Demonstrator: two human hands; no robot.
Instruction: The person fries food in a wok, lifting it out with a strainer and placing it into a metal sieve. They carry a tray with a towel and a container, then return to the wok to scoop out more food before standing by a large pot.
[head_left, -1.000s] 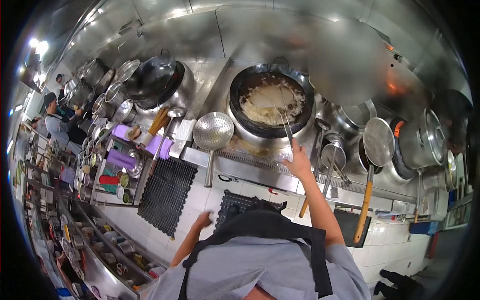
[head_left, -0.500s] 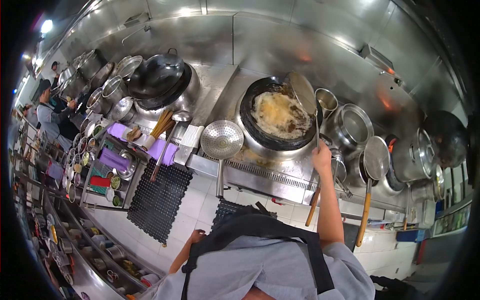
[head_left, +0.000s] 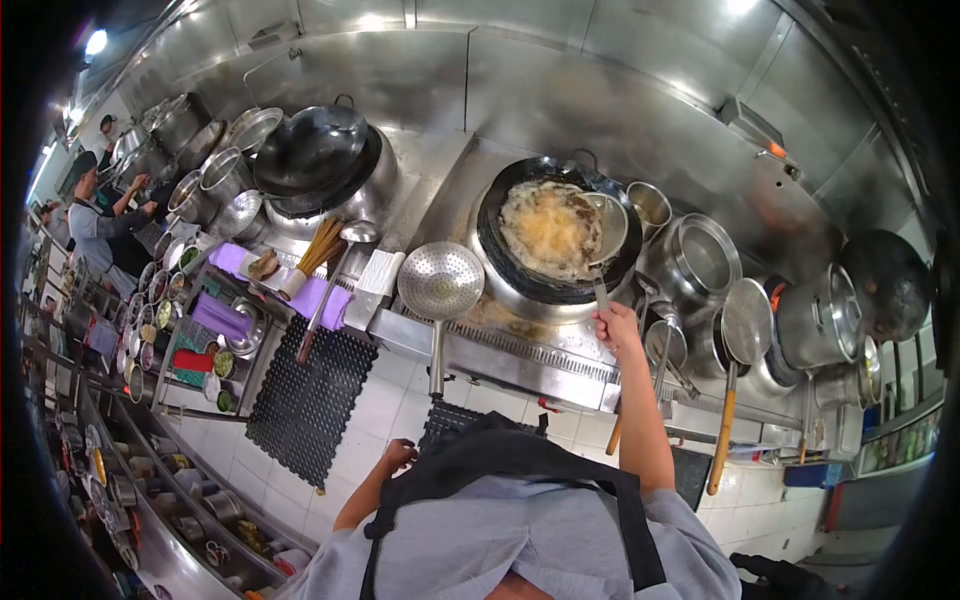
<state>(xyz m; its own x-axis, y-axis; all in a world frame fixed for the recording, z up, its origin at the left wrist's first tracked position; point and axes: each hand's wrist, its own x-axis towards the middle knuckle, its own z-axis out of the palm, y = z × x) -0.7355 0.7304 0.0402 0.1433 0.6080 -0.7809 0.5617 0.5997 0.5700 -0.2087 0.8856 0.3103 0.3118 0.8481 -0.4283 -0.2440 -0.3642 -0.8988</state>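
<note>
My right hand (head_left: pixel 617 328) is closed round the metal handle of a mesh skimmer (head_left: pixel 608 228). The skimmer's head dips into the right part of a black wok (head_left: pixel 490 235), at the edge of bubbling oil with golden, foaming food (head_left: pixel 548 232) in it. My left hand (head_left: pixel 402 454) hangs low beside the black apron, away from the stove. Its fingers look loosely curled, and I see nothing in them. Left of the wok, a perforated ladle strainer (head_left: pixel 440 282) rests over the counter edge with its handle pointing towards me.
Another black wok (head_left: pixel 312 155) sits on the left burner. A steel ladle (head_left: pixel 359 233), a bamboo brush (head_left: pixel 322 244) and purple cloths (head_left: pixel 318 304) lie nearby. To the right stand steel pots (head_left: pixel 705 250) and a wooden-handled strainer (head_left: pixel 748 320). A co-worker (head_left: pixel 90 230) stands far left.
My right hand has moved down and left with the skimmer. The skimmer's head, tilted up at the wok's right rim before, is now lowered into the oil beside the food.
</note>
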